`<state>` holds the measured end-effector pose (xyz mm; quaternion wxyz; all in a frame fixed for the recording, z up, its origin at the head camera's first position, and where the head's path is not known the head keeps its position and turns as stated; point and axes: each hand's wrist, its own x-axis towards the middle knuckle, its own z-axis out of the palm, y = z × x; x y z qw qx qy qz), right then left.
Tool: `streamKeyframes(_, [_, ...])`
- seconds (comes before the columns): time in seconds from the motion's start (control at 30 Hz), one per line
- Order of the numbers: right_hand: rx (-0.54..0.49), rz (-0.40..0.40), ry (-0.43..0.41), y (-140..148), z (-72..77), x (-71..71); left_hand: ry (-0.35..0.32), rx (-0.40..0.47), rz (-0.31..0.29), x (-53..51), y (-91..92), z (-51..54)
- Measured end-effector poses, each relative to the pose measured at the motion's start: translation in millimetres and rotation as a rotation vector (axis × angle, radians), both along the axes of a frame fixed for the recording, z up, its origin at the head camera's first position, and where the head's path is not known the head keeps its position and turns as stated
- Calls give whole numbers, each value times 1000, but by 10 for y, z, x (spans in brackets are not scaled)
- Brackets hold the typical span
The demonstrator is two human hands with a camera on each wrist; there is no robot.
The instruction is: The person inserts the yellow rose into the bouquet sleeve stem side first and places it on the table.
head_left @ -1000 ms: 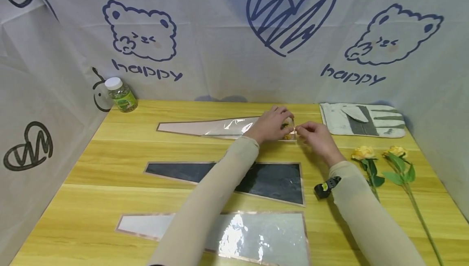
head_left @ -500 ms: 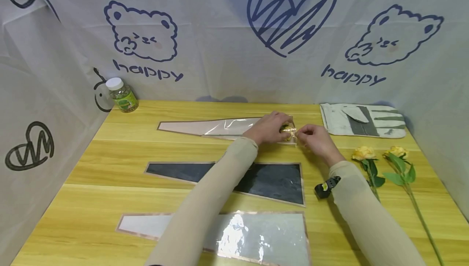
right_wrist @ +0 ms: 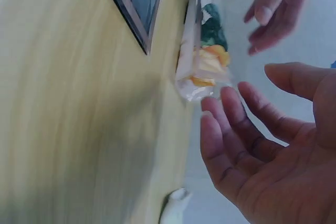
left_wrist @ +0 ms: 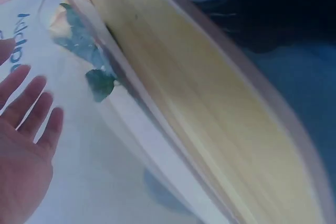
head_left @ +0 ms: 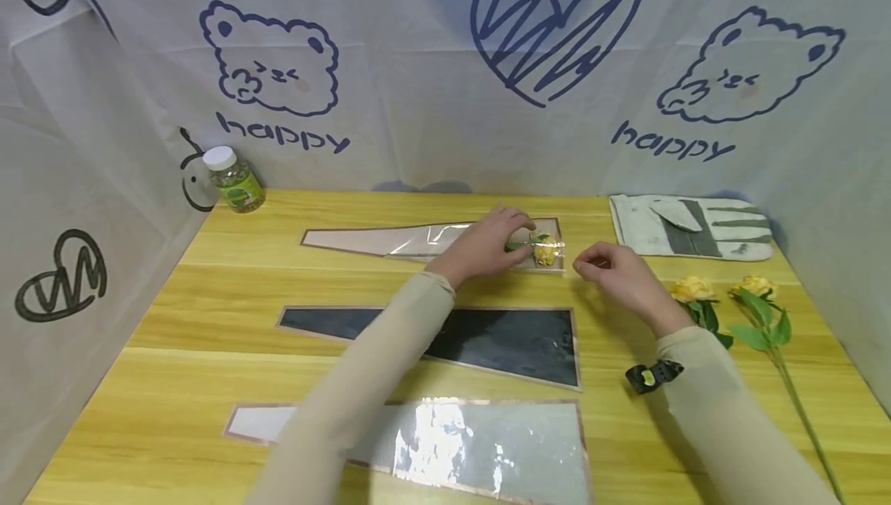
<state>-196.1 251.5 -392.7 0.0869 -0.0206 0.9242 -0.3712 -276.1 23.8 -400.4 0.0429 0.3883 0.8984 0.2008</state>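
A yellow rose (head_left: 545,252) with green leaves lies inside a clear-fronted, pale pink flower sleeve (head_left: 348,240) at the back of the table. My left hand (head_left: 480,246) is over the sleeve beside the bloom, and the left wrist view shows its fingers spread and apart from the sleeve. Just right of the sleeve's wide end is my right hand (head_left: 619,277). In the right wrist view its fingers (right_wrist: 231,114) bend loosely, the thumb stands away, and nothing is between them. The rose's stem is mostly hidden by the sleeve and left hand.
A black sleeve (head_left: 515,342) and a white sleeve (head_left: 518,443) lie nearer the front. Two yellow roses, one with a long stem (head_left: 800,404), lie at right. A work glove (head_left: 640,226) rests behind them, and a white-capped jar (head_left: 240,184) stands back left.
The right hand has let go of the sleeve's wide end and drawn back right and nearer. My left hand has slid left, uncovering the bloom.
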Motion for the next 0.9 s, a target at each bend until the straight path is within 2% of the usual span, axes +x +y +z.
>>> streamKeyframes(0.1, [17,30,-10,10,40,111,-11,-9,-24,118,-132,20])
streamKeyframes(0.2, [44,62,-28,2,68,218,-53,-32,-49,270,-259,25])
streamKeyframes(0.3, [75,111,-55,-26,66,327,-86,-90,-61,438,-366,17])
streamKeyframes(0.4, [108,160,-74,-52,29,442,-90,-159,-71,602,-429,19])
streamKeyframes(0.6, [141,170,-96,-66,-75,616,-42,-271,-105,853,-446,38])
streamKeyframes(0.73, [148,152,-121,-59,-116,686,9,-321,-125,956,-417,9])
streamKeyframes(0.83, [144,144,-125,-56,-137,726,1,-359,-128,1022,-376,-7])
streamKeyframes(0.9, [142,133,-124,-59,-147,747,-33,-394,-118,1062,-339,-18])
